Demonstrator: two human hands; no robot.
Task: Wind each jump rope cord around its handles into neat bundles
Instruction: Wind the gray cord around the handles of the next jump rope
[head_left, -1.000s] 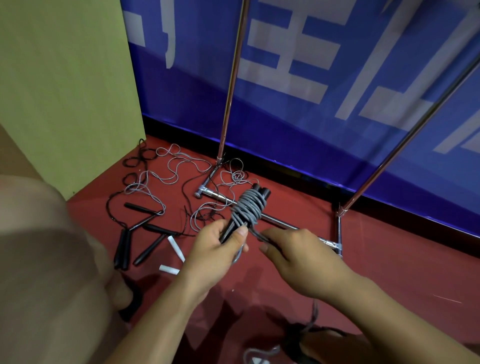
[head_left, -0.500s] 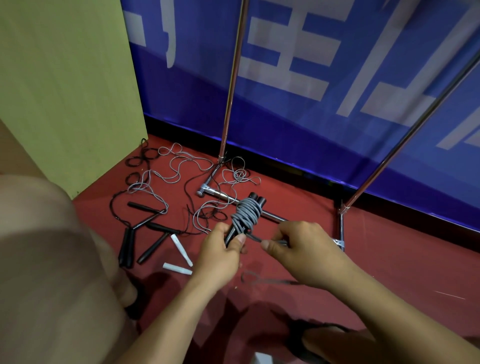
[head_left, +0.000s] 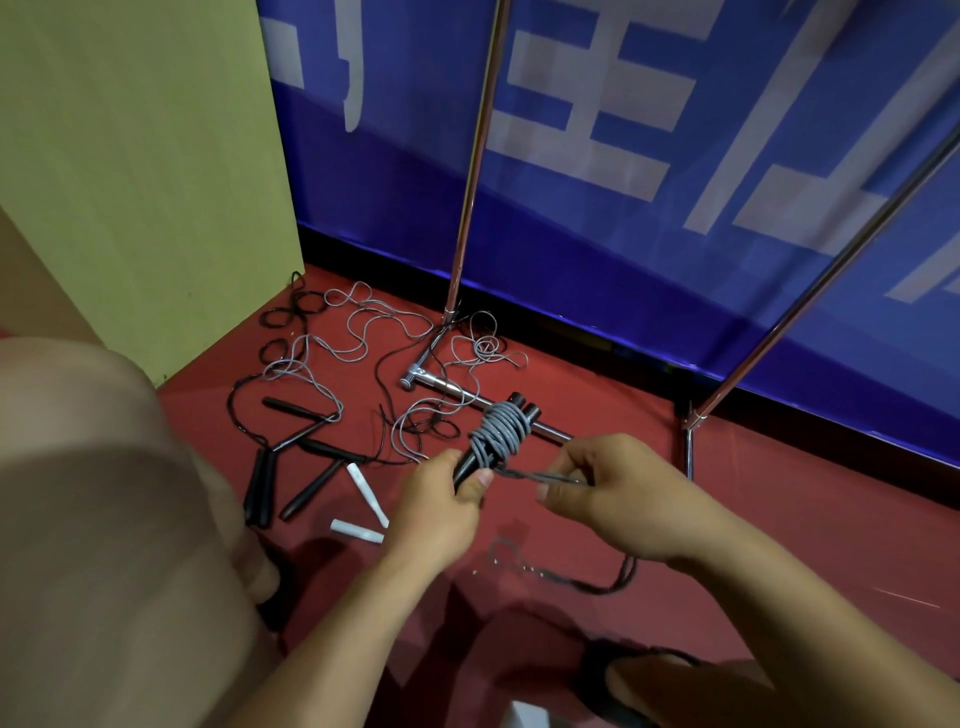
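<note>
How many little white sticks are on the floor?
2. One white stick lies slanted beside the black handles; the other lies just below it, near the left hand. More may be hidden.

Sports hall, red court floor (head_left: 779, 519), blue banner (head_left: 675, 218)

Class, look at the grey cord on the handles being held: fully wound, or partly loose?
Partly loose. Grey cord coils round the black handles in the left hand, but a tail runs to the right hand.

Left hand (head_left: 434, 512) grips wound handles (head_left: 501, 434); right hand (head_left: 618, 499) pinches the grey cord (head_left: 540, 475).
</note>
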